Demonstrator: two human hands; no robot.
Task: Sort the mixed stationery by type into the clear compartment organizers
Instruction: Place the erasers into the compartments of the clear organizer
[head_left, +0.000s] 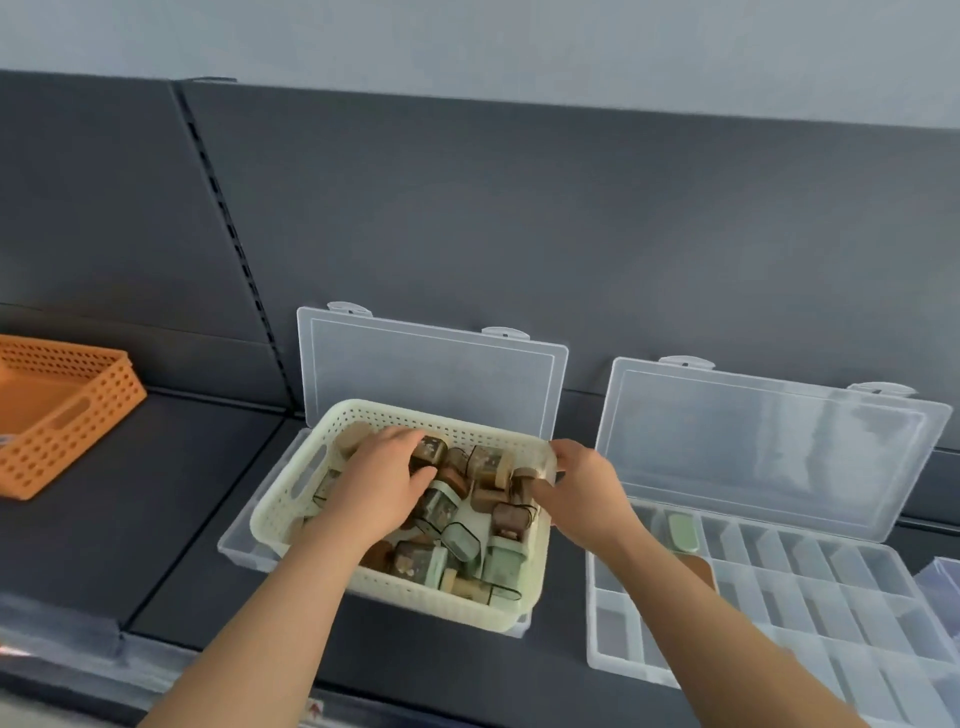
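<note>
A red mark (314, 709) at the bottom edge of the frame is too blurry to read. In the lower middle, a cream basket (415, 590) full of little green and brown stationery packs (498, 566) sits on top of a clear organizer (244, 545). The print on the packs is too blurry to read.

The left hand (382, 480) lies palm down on the pile, with its fingers by a dark pack (428, 452). I cannot tell if it holds it. The right hand (584, 486) grips the basket's right rim, fingers over the edge and thumb inside.

At lower right, a second clear organizer (857, 623) has a green piece (683, 532) in one slot and a brown piece (698, 569) beside the right arm.

Both lids, (431, 374) and (763, 441), stand open against the dark back wall (519, 208). An orange basket (67, 436) sits at the far left on the dark shelf (156, 493).
</note>
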